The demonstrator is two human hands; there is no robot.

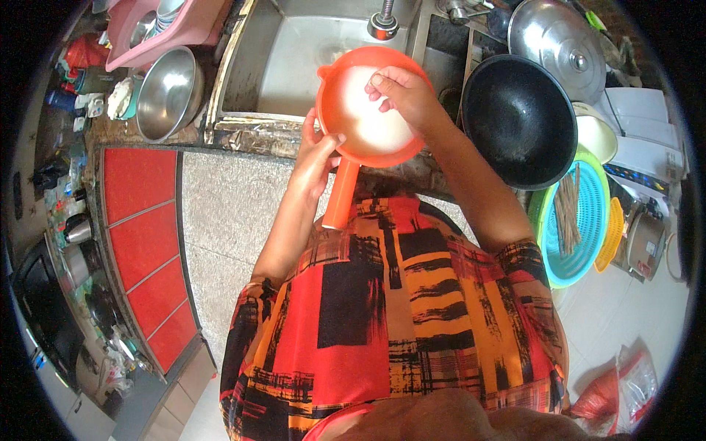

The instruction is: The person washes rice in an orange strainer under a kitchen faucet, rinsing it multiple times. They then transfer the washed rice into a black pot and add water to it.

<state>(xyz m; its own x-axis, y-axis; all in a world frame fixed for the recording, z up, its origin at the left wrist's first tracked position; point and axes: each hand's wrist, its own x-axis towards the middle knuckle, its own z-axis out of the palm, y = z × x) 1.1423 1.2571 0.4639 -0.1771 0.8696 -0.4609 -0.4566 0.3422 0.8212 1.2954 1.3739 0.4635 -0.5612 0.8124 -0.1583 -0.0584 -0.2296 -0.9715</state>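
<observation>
An orange plastic dipper (331, 82) with a straight handle is held over the front edge of the metal sink (287, 60). Whitish, cloudy contents fill part of it; whether they are only liquid or hold grains I cannot tell. My left hand (320, 151) grips the dipper's rim at the near left, beside the handle, with the thumb on the edge. Over the dipper's opening, my right hand (405, 96) is held with its fingers curled and the fingertips close together. Whether anything small is pinched between them is not clear. The faucet head (383, 26) hangs just beyond the dipper.
A steel bowl (170, 93) and a pink plastic basin (193, 33) with dishes lie left of the sink. On the right are a black wok (518, 121), a metal lid (557, 47) and a blue basket (593, 220) holding brown sticks. Red cabinet doors (140, 184) line the left.
</observation>
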